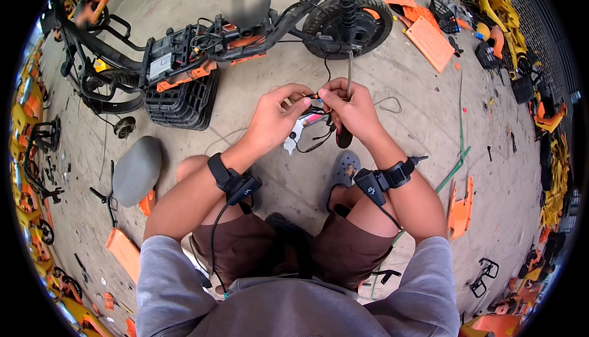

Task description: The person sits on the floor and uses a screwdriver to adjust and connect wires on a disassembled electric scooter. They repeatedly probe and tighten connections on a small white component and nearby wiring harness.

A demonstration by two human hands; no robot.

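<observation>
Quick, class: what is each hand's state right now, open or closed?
Left hand: closed, pinching thin dark wiring.
Right hand: closed, pinching the wiring and holding a screwdriver.

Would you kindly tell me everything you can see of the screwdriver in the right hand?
The screwdriver has a slim, straight shaft that looks like metal and a dark handle with some red on it. It is held in the right hand, which hides its middle. The shaft points up the picture, toward the black wheel, and the handle shows below the hand. Its tip is too small to make out.
</observation>
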